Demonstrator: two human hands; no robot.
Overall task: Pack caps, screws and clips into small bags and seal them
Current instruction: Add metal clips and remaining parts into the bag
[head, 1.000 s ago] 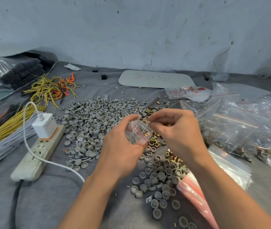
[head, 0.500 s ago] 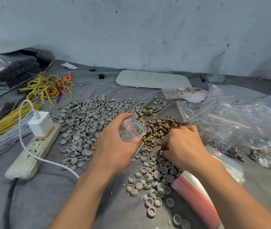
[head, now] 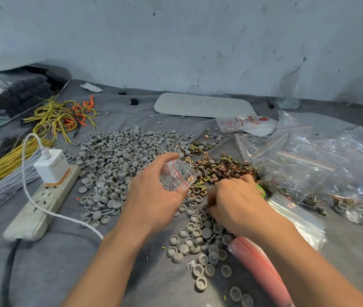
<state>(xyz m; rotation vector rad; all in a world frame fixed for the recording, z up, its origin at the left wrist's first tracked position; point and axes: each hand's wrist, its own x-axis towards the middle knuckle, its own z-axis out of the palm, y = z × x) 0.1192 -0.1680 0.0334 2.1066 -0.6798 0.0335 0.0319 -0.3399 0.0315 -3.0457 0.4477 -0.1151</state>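
Bag of thin, probably slippery film (light, soft) sits at frame centre, sensibly gripped below its red zip rim by left hand, while right hand curls into caps, grasp hidden.

Fingertips of right hand hidden among caps, bag stack cut off below
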